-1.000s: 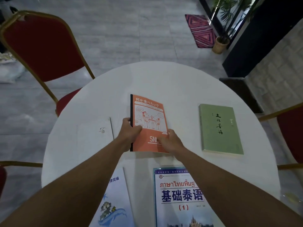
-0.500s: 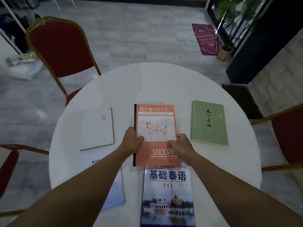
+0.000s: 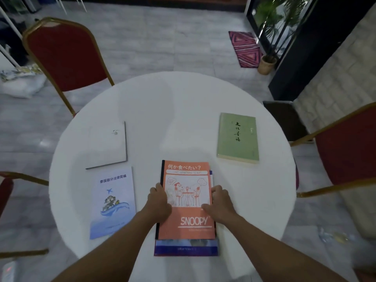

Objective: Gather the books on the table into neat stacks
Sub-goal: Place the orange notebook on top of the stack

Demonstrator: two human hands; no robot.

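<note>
An orange Snoopy book (image 3: 186, 224) lies on top of a larger blue textbook (image 3: 186, 248), whose lower edge and right edge show beneath it. My left hand (image 3: 159, 202) grips the orange book's left edge and my right hand (image 3: 220, 202) grips its right edge, thumb on the cover. A pale blue booklet (image 3: 113, 202) lies to the left. A white book (image 3: 107, 146) sits beyond it. A green book (image 3: 237, 138) lies at the right of the round white table (image 3: 173, 110).
Red chairs with gold frames stand at the far left (image 3: 65, 55), the right (image 3: 345, 151) and the near left (image 3: 6, 186). A potted plant (image 3: 266, 64) and a patterned mat (image 3: 245, 48) are on the floor beyond the table.
Both hands have drawn the orange book toward me and laid it over the blue textbook, now mostly covered. The view has tilted, showing more of the table.
</note>
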